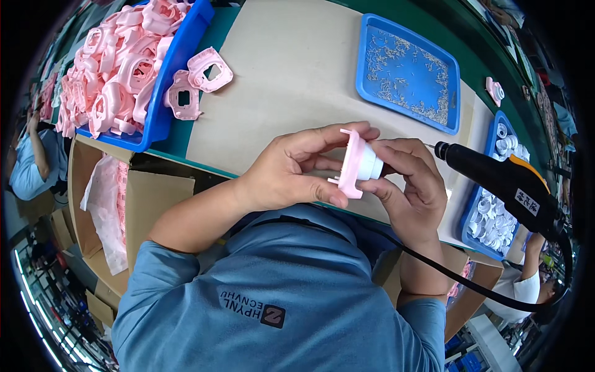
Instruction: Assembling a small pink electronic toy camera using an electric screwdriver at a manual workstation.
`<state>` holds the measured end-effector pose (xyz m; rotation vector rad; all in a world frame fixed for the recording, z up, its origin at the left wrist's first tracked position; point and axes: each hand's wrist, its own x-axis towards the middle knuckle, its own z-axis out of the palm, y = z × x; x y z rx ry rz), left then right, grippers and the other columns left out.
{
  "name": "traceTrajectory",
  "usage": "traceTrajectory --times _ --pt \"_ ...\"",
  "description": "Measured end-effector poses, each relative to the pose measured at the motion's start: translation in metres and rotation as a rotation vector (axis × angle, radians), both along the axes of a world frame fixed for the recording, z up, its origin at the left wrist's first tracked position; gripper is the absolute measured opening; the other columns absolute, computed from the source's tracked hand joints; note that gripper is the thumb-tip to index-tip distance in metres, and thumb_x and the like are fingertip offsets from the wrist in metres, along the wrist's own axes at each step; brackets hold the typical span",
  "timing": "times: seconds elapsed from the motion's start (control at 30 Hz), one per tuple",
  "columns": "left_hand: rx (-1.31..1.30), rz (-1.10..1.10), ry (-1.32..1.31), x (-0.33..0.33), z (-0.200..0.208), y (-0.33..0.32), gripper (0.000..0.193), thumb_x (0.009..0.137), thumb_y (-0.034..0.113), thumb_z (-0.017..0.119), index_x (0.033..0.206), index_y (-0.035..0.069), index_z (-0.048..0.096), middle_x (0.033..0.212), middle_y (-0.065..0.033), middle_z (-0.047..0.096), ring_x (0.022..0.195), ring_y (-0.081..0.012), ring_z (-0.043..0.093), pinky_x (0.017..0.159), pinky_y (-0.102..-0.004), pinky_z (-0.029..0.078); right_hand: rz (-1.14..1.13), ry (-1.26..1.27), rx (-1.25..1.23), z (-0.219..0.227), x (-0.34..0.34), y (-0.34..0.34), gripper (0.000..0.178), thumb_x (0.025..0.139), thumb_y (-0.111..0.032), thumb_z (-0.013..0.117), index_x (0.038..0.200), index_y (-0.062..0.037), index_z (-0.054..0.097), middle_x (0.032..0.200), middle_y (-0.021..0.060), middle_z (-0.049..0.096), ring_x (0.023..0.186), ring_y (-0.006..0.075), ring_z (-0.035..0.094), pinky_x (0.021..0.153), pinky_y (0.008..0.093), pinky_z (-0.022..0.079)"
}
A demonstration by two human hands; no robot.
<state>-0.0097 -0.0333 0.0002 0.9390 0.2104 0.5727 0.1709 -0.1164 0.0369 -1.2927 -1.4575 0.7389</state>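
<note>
Two hands meet above the bench (266,87)'s near edge: the left hand (288,162) grips the pink shell (352,162) by its rim, the right hand (414,177) its white ring (370,164). Probably light, stiff, smooth plastic; hold the rim, sparing the thin tabs (345,131).

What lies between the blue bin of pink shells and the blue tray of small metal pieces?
In the head view, two loose pink shells lie beside the bin; from them to the tray, only the beige sheet shows.
</note>
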Motion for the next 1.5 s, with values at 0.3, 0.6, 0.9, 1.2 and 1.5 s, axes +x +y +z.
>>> traceTrajectory --times 0.3,0.6,0.9,1.2,1.5 --pt "1.291 0.094 0.536 0.022 0.008 0.037 0.056 0.067 0.02 0.079 0.117 0.004 0.059 0.111 -0.0103 0.059 0.101 -0.0281 0.055 0.09 -0.0387 0.043 -0.661 -0.143 -0.276 0.036 0.098 -0.078 0.061 0.069 -0.026 0.084 0.117 0.0025 0.058 0.095 0.0133 0.067 0.092 0.0209 0.065 0.081 0.0302 0.051" --pt "1.384 0.212 0.405 0.06 -0.012 0.038 0.045 0.071 0.023 0.077 0.11 0.004 0.063 0.106 -0.0091 0.06 0.097 -0.0272 0.055 0.084 -0.0365 0.045 -0.188 0.387 0.527 0.038 0.084 0.044 0.052 0.083 -0.007 0.061 0.129 0.0034 0.039 0.076 0.0099 0.052 0.068 0.0184 0.053 0.068 0.0378 0.047" --pt "1.226 0.465 0.16 0.064 -0.018 0.06 0.029 0.071 0.01 0.076 0.096 0.002 0.066 0.089 -0.0091 0.063 0.081 -0.0262 0.058 0.067 -0.0336 0.048 -0.3 0.475 0.547 -0.003 0.102 0.128 0.036 0.084 -0.003 0.061 0.116 0.0044 0.046 0.068 0.0087 0.053 0.056 0.017 0.051 0.057 0.0351 0.048" --pt "1.229 0.633 0.377 0.063 -0.021 0.07 0.032 0.07 0.007 0.076 0.1 0.004 0.065 0.097 -0.0091 0.062 0.087 -0.0264 0.058 0.073 -0.0346 0.049 -0.005 0.595 0.495 0.022 0.087 0.112 0.035 0.09 -0.014 0.049 0.122 -0.0013 0.043 0.071 0.0058 0.049 0.062 0.0157 0.048 0.063 0.0357 0.045" --pt "1.158 0.573 0.265 0.064 -0.017 0.072 0.02 0.071 0.002 0.074 0.09 0.005 0.07 0.088 -0.0054 0.066 0.083 -0.023 0.059 0.072 -0.032 0.049 0.283 0.534 0.38 0.062 0.055 0.081 0.032 0.09 -0.021 0.051 0.118 -0.0069 0.053 0.074 -0.0024 0.047 0.063 0.008 0.045 0.065 0.0288 0.038"
